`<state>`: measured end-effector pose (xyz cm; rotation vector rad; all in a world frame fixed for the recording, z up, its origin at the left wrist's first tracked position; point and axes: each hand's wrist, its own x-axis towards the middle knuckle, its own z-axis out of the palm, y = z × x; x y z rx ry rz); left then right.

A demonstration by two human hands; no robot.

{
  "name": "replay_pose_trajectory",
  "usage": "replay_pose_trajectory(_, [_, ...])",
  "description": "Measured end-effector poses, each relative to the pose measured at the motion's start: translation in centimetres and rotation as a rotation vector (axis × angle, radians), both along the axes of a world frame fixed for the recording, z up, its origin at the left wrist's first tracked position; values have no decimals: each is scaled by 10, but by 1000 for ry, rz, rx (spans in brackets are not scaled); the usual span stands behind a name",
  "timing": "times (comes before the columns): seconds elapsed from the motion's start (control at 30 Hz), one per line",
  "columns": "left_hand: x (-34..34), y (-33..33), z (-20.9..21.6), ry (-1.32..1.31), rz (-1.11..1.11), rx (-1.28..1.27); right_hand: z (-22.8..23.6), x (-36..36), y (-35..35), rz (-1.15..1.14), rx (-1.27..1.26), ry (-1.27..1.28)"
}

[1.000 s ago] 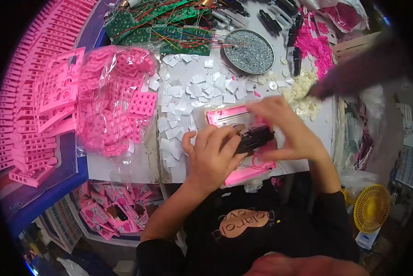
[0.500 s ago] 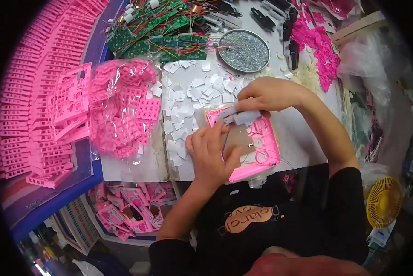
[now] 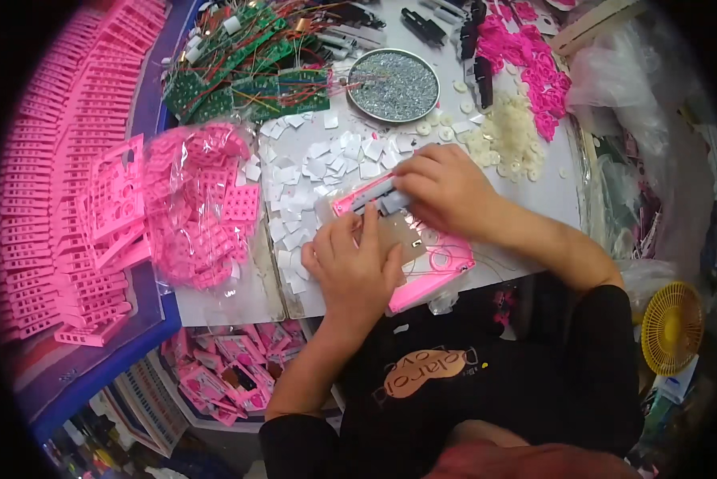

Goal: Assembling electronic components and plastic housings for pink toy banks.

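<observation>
A shallow pink plastic casing [image 3: 430, 290] lies tilted on the white tabletop in front of me, with thin wires curling inside it. A flat brown board [image 3: 403, 239] sits in the casing. My right hand [image 3: 448, 191] pinches a grey plastic strip [image 3: 378, 201] along the casing's far wall. From the left, my left hand [image 3: 347, 267] steadies the casing, its index fingertip by the grey strip and its thumb over the board. The undersides of my right fingers are hidden.
Small white squares [image 3: 290, 209] lie scattered left of the casing. Beyond stand a round dish of small metal pieces [image 3: 393, 86] and wired green circuit boards [image 3: 294, 89]. Bagged pink parts [image 3: 194, 207] and stacked pink casings [image 3: 35, 184] sit left; cream discs [image 3: 508, 136] lie at right.
The grey strip has come down against the casing's far wall, my right hand turning with it. My left index finger now reaches the strip. The whole view has shifted slightly.
</observation>
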<state>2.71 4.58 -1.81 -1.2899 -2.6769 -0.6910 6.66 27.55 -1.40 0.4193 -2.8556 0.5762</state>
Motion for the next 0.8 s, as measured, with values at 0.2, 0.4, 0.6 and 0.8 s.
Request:
replay_pose_trajectory(0.2, [-63,22,30,-283,-205,4,80,12,47,-127,-37,454])
replay_pose_trajectory(0.4, [-149,153,-22,76,-130,77,105,-26,47,-360,-716,517])
replay_pose_trajectory(0.6, [-132,185,0,48,-248,108,80,-61,34,-291,-1255,491])
replay_pose_trajectory(0.8, [-137,184,-3,257,-265,301,88,-66,47,-285,-986,336])
